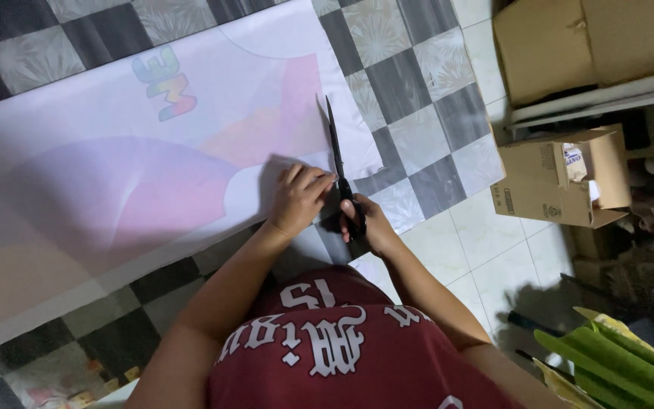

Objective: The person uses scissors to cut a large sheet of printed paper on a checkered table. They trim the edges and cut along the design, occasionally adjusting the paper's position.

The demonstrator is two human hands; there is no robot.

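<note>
- Cutting the large printed sheet (138,174) calls for long, even strokes: the sheet lies flat across the checkered floor (410,76), filling the left and centre of the frame, and the black scissors (338,163) run up along its right edge at centre frame.
- The right hand (365,223) is closed through the scissor handles; the blades look nearly shut, tips pointing to the top of the frame.
- The left hand (297,201) presses flat-knuckled on the sheet just beside the blades; keeping it close to the cut line should stop the sheet shifting.
- An open cardboard box (562,182) at right holds packets, contents unclear.
- A larger closed carton (592,42) sits at upper right.
- Green rolls (615,363) lie at lower right.
</note>
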